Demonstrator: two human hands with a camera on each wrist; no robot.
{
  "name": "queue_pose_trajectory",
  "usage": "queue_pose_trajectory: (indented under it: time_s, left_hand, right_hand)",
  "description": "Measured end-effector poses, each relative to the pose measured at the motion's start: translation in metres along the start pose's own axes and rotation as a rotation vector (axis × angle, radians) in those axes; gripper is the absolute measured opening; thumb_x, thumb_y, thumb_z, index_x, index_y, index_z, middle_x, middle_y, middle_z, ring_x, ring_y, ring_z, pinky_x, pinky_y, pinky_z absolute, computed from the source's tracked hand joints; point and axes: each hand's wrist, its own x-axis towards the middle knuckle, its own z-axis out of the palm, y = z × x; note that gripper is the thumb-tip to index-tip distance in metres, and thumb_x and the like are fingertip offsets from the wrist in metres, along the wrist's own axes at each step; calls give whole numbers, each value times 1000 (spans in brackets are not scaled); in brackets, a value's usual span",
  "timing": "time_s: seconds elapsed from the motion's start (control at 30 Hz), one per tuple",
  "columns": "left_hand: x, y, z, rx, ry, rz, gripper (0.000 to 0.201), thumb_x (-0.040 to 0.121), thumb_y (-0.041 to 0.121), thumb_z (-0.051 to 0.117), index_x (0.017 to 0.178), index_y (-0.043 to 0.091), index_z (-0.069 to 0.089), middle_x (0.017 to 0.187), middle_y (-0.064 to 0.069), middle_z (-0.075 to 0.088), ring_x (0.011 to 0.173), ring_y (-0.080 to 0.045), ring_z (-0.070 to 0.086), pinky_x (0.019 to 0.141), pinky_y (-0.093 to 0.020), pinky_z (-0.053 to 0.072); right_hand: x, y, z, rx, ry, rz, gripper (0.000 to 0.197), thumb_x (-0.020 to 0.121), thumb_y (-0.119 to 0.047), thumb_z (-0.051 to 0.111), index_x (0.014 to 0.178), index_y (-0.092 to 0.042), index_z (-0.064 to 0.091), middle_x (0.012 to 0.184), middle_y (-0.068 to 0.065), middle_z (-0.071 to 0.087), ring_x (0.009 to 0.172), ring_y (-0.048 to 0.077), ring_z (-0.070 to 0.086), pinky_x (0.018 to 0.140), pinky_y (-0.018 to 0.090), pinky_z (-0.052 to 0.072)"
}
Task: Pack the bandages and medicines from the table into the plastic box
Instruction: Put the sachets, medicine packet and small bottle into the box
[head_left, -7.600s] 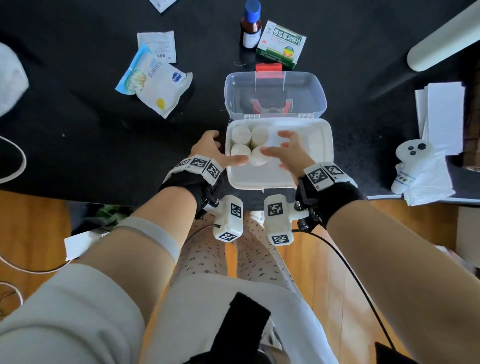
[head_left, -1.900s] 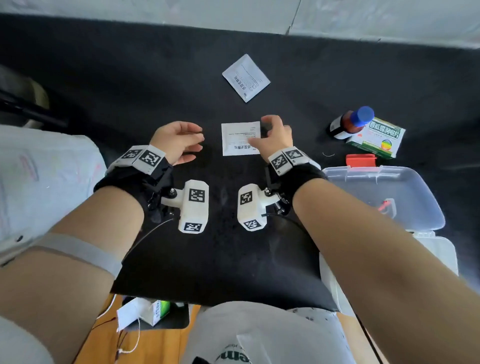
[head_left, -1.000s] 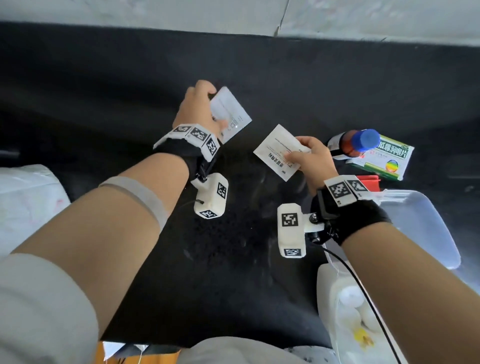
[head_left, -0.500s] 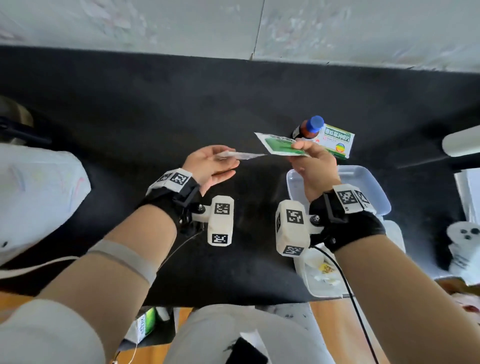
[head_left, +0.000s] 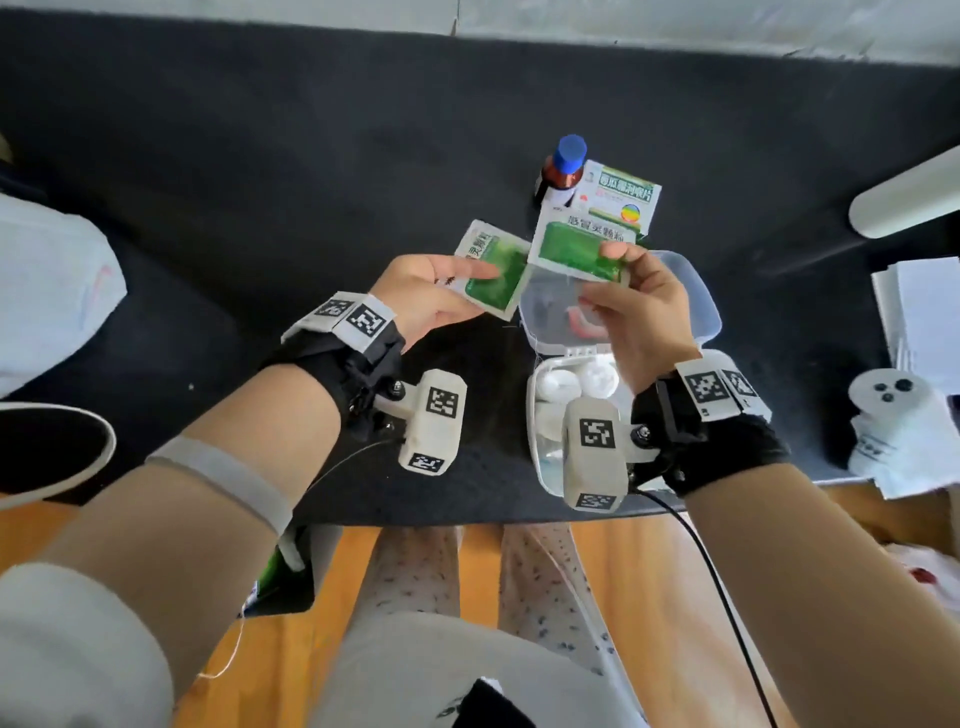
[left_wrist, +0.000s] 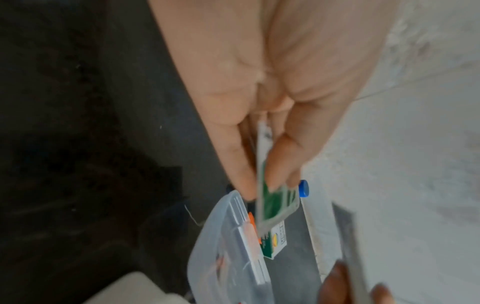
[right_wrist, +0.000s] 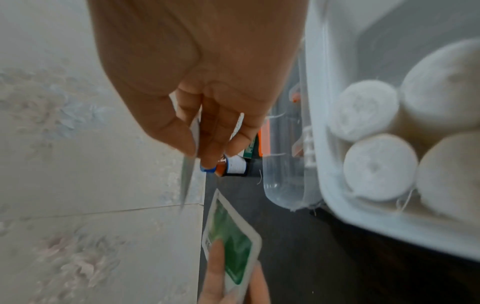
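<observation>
On the black table (head_left: 260, 156), the clear plastic box (head_left: 540, 415) lies open at about 5 o'clock, its lid (head_left: 701, 306) swung back and white bandage rolls (head_left: 597, 376) packed inside. Beyond it at 1 o'clock stand a green-and-white medicine carton (head_left: 623, 195) and a brown bottle (head_left: 558, 176) with a blue cap. Each raised hand pinches a green sachet between thumb and fingers: the left hand (head_left: 421, 296) grips one sachet (head_left: 493, 270), the right hand (head_left: 644, 317) another sachet (head_left: 576, 249) above the lid.
</observation>
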Motion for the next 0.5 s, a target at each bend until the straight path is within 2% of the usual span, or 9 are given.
queue_pose_trajectory:
  time_s: [0.07, 0.13, 0.2, 0.27, 0.33, 0.4, 0.47, 0.5]
  left_hand:
    - [0, -7, 15, -14, -7, -49, 34, 81, -14, 54, 108, 5, 65, 107, -4, 66, 98, -18, 67, 80, -23, 58]
    - [1, -12, 33, -27, 59, -38, 22, 83, -5, 58, 97, 10, 67, 100, -2, 67, 95, -17, 66, 75, -22, 58]
    - [2, -16, 51, 31, 134, 11, 20, 82, -3, 60, 88, 15, 67, 86, 0, 64, 83, -14, 61, 65, -15, 55]
    - [4, -17, 67, 79, 141, 49, 32, 79, -5, 64, 96, 21, 64, 89, -1, 63, 77, -16, 57, 57, -16, 50]
    - [10, -16, 83, 89, 124, 55, 55, 74, -7, 68, 110, 32, 55, 102, -8, 67, 84, -22, 62, 63, -27, 51]
    - [15, -12, 100, 126, 145, 56, 61, 71, -5, 71, 116, 29, 49, 103, -10, 67, 87, -25, 64, 69, -33, 51]
    - [17, -8, 116, 178, 149, 74, 47, 71, -1, 72, 109, 21, 54, 93, -2, 67, 83, -20, 63, 65, -29, 48]
    - [19, -7, 123, 202, 138, 94, 37, 73, 2, 72, 101, 22, 58, 89, 3, 67, 82, -17, 62, 66, -28, 47]
  right_hand:
    - [-3, -7, -19, 13, 33, 12, 35, 73, 18, 46, 79, -14, 60, 74, 3, 60, 61, 19, 46, 60, 29, 40]
    - [-3, -12, -38, -5, 84, 0, 33, 81, 15, 42, 77, -13, 60, 75, -2, 62, 62, 12, 55, 57, 22, 44]
    - [-2, -15, -56, -28, 85, -29, 30, 85, 10, 47, 77, -15, 60, 84, 0, 63, 69, 10, 61, 58, 22, 46]
    - [-1, -20, -72, -31, 36, -62, 31, 84, 11, 49, 84, -19, 58, 96, 3, 64, 77, 11, 64, 58, 21, 47]
    - [0, -27, -87, -6, -34, -70, 41, 82, 14, 49, 97, -24, 53, 102, 5, 63, 78, 11, 65, 54, 19, 48]
    - [4, -33, -99, -31, -77, -49, 44, 82, 13, 52, 107, -23, 50, 98, 4, 66, 75, 9, 65, 54, 18, 47]
    - [7, -34, -107, -151, -75, -41, 35, 81, 7, 58, 107, -16, 54, 90, 0, 69, 74, 11, 64, 58, 20, 46]
    - [9, -34, -111, -222, -66, -44, 29, 80, 5, 60, 101, -15, 57, 89, 0, 69, 77, 15, 64, 62, 22, 47]
